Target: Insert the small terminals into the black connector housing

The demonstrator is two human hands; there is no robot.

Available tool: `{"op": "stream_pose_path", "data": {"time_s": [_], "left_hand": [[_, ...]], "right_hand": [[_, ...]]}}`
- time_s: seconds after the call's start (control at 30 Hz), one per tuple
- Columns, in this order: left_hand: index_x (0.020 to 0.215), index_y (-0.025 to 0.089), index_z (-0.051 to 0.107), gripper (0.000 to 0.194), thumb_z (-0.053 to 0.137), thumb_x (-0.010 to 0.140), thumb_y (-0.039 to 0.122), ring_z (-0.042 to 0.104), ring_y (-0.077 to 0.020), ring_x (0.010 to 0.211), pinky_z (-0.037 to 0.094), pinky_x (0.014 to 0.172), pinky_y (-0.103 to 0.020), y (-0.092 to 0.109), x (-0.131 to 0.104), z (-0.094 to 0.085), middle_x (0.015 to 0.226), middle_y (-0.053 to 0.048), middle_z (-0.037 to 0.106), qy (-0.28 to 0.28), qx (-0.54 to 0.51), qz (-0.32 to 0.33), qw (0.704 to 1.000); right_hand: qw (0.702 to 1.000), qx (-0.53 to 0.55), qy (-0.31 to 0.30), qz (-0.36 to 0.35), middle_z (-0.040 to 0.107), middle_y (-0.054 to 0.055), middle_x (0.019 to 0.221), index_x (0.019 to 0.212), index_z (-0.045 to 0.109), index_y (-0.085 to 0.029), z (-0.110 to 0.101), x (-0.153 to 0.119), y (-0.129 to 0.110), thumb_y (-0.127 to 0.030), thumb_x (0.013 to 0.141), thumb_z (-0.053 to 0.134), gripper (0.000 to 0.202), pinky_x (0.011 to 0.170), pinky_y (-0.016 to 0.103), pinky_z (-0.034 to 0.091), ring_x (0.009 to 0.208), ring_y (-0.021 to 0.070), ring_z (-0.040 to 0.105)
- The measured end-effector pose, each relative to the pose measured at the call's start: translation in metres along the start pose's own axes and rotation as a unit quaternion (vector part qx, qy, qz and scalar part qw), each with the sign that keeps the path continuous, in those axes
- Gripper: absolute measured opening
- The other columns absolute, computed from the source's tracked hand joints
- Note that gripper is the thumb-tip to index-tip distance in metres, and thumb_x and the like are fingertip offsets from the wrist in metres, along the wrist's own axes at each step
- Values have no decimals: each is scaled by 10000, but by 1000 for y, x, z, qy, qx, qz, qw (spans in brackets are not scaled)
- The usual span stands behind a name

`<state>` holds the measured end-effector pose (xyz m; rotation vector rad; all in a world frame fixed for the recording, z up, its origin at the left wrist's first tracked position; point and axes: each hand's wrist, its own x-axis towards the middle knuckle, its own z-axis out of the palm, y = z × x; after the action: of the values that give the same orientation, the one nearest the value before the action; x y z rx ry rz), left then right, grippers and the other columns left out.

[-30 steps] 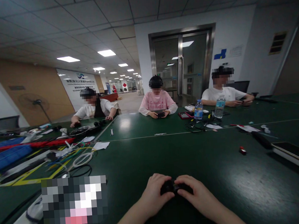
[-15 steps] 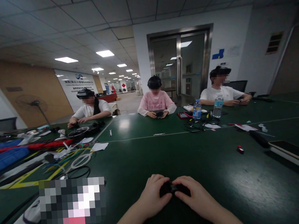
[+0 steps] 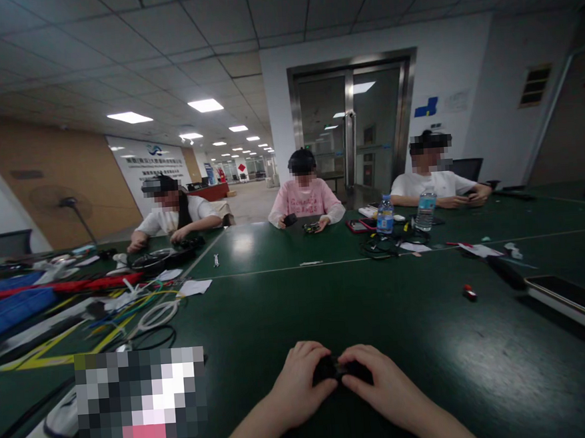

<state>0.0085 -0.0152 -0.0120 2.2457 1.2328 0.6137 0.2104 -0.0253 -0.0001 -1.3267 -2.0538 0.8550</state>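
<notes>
lying crosswise, black object (image 3: 339, 369) spans both hands (image 3: 338, 381).

Blk obj (image 3: 339, 370) part. hid, can't ID; blue tray (image 3: 16, 316) cut off L.

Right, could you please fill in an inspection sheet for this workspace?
Surface: dark green tabletop, glare at right.
Job's things: small black object, mostly covered, identity unclear.
Clutter: blue plastic tray at left; small red-and-black item at right.
Hands: left hand and right hand both grip the object.
Cables: coiled white cable at left; black cables beyond.
Surroundings: person in pink top opposite, glass door behind.
</notes>
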Motion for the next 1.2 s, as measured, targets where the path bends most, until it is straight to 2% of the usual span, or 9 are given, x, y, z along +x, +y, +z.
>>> {"op": "stream_pose_path", "data": {"time_s": [0.3,0.8,1.2], "left_hand": [[1125,220,560,394,645,741,252,452,-253,1089,354,939,-373,5,0,-4,1166,-61,542,-8,3,-12,1000],[1136,216,543,394,630,754,245,446,-241,1092,348,945,-366,2,0,-2,1169,-57,536,-10,19,-9,1000],[1120,224,554,384,642,747,242,454,-246,1081,355,930,-368,2,0,-3,1155,-55,544,-7,7,-5,1000]], "right_hand": [[1000,5,-5,0,650,19,1023,954,661,-266,-2,0,-3,-265,789,594,178,888,335,424,1002,217,571],[1000,3,-5,2,654,42,1022,950,663,-231,-2,0,-4,-231,774,595,188,897,326,428,997,213,574],[1000,5,0,3,657,36,1018,937,661,-245,-2,0,-4,-245,766,595,183,894,343,428,999,224,575]]}}
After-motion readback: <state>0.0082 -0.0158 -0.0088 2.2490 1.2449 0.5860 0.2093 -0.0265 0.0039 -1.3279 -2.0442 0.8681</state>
